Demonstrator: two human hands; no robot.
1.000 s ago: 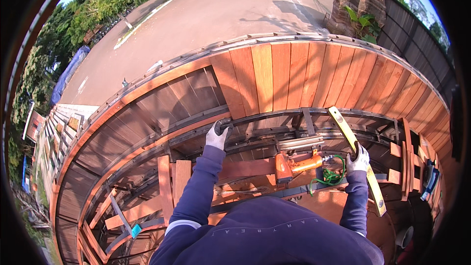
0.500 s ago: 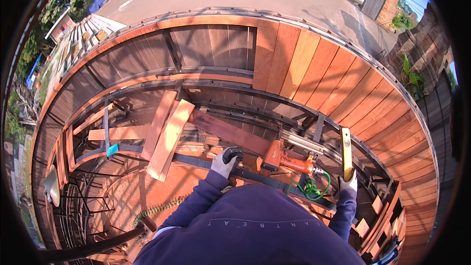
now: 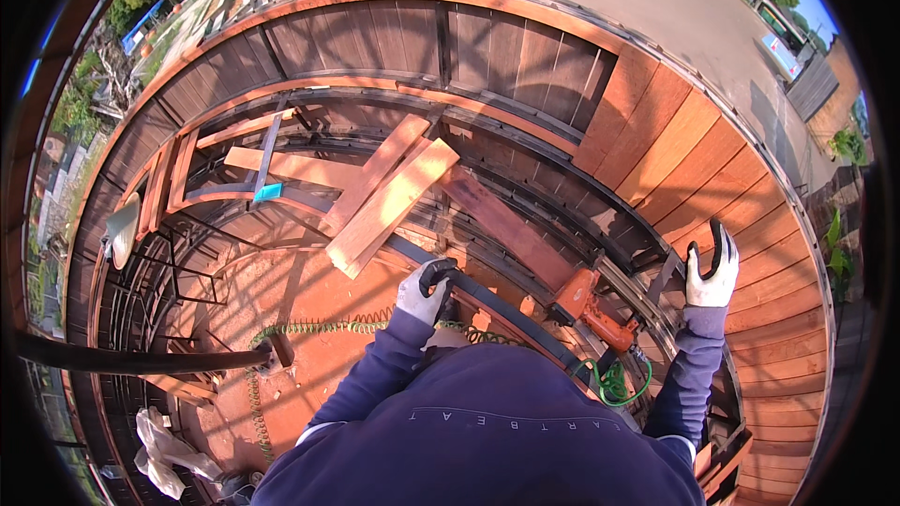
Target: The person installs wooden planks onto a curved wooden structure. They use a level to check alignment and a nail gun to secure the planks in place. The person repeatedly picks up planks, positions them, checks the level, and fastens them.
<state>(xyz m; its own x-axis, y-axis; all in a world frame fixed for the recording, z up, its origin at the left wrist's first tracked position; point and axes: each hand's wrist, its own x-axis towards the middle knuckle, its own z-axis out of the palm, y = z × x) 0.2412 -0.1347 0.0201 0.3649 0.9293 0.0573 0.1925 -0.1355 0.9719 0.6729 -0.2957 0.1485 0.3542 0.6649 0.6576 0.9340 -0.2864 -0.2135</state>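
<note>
My left hand (image 3: 424,290), in a white glove with dark fingers, is curled over the dark metal rail (image 3: 497,303) in front of my body. My right hand (image 3: 714,272), gloved the same way, is raised on the right with its thumb and fingers spread and nothing between them. It is in front of the newly fitted reddish boards (image 3: 764,225); I cannot tell whether it touches them. Between my hands an orange nail gun (image 3: 592,309) with a coiled green air hose (image 3: 614,384) lies across the frame, at the end of a long dark red plank (image 3: 511,234).
Several loose planks (image 3: 394,206) lie crossed over the rails left of centre. Weathered grey-brown boards (image 3: 375,42) line the curved wall's left part. Below is a reddish floor (image 3: 281,281) with a coiled hose (image 3: 328,326). A dark pole (image 3: 141,358) crosses at lower left.
My right hand has let go of the yellow spirit level, which I no longer see, and has risen and opened. My left hand stays at the rail. The view has turned left.
</note>
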